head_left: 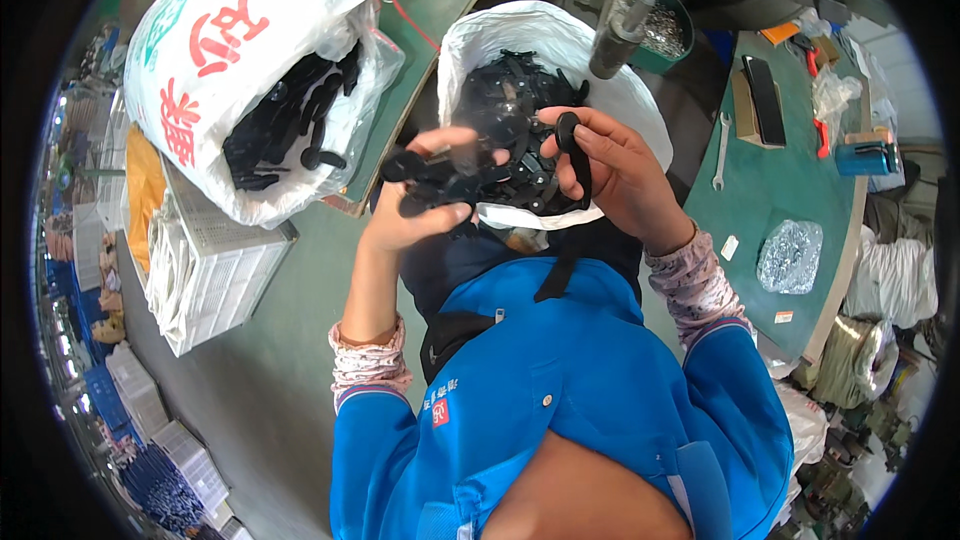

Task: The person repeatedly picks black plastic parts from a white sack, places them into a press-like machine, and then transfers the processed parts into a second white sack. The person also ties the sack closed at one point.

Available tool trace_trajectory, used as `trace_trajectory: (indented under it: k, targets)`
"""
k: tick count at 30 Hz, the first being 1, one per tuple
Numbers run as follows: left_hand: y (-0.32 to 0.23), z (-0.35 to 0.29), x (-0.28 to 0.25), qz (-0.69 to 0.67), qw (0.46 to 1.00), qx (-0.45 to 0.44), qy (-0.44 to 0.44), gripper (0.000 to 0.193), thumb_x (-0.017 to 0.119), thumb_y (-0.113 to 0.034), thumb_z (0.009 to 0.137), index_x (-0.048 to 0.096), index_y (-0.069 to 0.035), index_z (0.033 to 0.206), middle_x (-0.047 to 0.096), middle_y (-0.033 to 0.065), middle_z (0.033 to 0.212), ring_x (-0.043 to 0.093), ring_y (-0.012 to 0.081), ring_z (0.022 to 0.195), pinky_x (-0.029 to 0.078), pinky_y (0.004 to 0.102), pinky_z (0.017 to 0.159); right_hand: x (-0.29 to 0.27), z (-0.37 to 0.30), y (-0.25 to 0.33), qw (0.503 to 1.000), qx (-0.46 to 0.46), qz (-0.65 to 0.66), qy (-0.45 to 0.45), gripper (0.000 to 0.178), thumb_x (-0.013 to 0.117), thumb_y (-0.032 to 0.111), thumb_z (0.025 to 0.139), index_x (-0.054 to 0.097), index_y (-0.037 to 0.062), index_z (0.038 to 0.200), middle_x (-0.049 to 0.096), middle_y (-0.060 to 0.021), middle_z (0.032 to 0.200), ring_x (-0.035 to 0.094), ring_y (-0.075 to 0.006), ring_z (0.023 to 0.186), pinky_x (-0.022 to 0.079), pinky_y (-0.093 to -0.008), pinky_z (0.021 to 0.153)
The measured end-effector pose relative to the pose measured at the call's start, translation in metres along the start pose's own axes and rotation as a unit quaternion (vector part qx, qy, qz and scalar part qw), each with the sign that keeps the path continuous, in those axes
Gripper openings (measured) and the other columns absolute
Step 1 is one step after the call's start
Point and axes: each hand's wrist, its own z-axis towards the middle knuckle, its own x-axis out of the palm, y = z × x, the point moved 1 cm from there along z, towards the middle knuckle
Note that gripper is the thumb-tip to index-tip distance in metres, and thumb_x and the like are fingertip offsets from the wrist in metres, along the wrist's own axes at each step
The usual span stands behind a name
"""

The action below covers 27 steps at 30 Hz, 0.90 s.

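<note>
Both hands are raised over the near side of a white bag (652, 125), which stands open in front of the person and contains a heap of black plastic parts (512, 80). The left hand (402, 226) is curled around a handful of black pieces (432, 180), fingers above and thumb below; motion blur prevents a count. The right hand (628, 178) has its thumb and fingers closed on a single elongated black part (568, 132) with a rounded head, held upright just right of the handful and apart from it. The heap lies between and beyond the two hands, below their level. To the left, a white sack (190, 30) with red lettering lies on its side, its torn opening showing further black strips (290, 120); a white plastic crate (235, 285) is located below it. To the right, a green table (755, 195) carries an open-ended wrench (721, 152), a black smartphone (764, 100) and a clear bag of small silvery pieces (790, 257). A metal cylinder (628, 20) overhangs the bag's far right rim.
</note>
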Motion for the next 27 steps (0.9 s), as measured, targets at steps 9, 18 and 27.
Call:
trace_trajectory:
  k: [9,18,27]
  targets:
    - [-0.023,0.031,0.044,0.439,0.881,0.034,0.172,0.063,0.063,0.006,0.057,0.059,-0.005,0.119,0.063,0.0103,0.117,0.059,0.0294,0.109,0.046,0.0367,0.093,-0.027,-0.018,0.022,0.994,0.093,-0.047,0.019,0.037,0.043,0.02,0.099,0.049,-0.0041,0.126,0.062,-0.0114,0.099,0.059,-0.0097,0.07,0.047,-0.0201,0.059]
    - [-0.005,0.035,0.05,0.384,0.917,0.064,0.088,0.064,0.06,0.009,0.061,0.057,-0.008,0.123,0.056,0.0144,0.125,0.056,0.0271,0.114,0.044,0.0345,0.096,-0.05,-0.033,0.051,0.959,0.04,-0.254,-0.114,0.027,0.056,0.019,0.094,0.062,-0.0036,0.107,0.066,-0.0074,0.09,0.064,-0.0103,0.074,0.044,-0.0189,0.056]
    - [0.022,0.035,0.045,0.035,0.999,0.003,0.009,0.069,0.068,-0.004,0.067,0.043,0.0,0.132,0.053,0.019,0.128,0.056,0.0239,0.112,0.047,0.0361,0.094,-0.04,-0.017,0.104,0.907,-0.158,-0.362,-0.15,0.027,0.058,0.017,0.092,0.062,0.0041,0.115,0.066,-0.0059,0.094,0.065,-0.0108,0.081,0.048,-0.0205,0.062]
